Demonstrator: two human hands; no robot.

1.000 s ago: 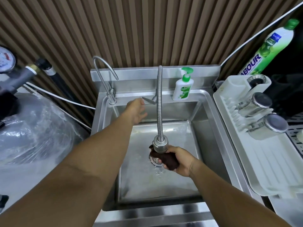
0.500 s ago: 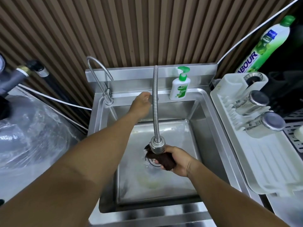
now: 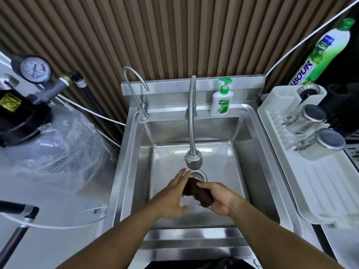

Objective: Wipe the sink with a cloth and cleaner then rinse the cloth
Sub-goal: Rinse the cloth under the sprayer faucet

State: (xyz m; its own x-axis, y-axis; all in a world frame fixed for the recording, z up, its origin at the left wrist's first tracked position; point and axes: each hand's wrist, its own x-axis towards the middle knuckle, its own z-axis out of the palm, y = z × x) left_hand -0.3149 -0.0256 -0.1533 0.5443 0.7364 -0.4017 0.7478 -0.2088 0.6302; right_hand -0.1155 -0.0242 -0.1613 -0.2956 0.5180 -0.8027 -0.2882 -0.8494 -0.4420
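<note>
While the right hand (image 3: pixel 218 199) grips the bunched dark cloth (image 3: pixel 196 192) above the drain (image 3: pixel 200 176), just short of the spray head (image 3: pixel 193 162), and the left hand (image 3: pixel 172 196) lies straight-fingered against it, a good rinse calls for squeezing it directly beneath that outlet.
</note>
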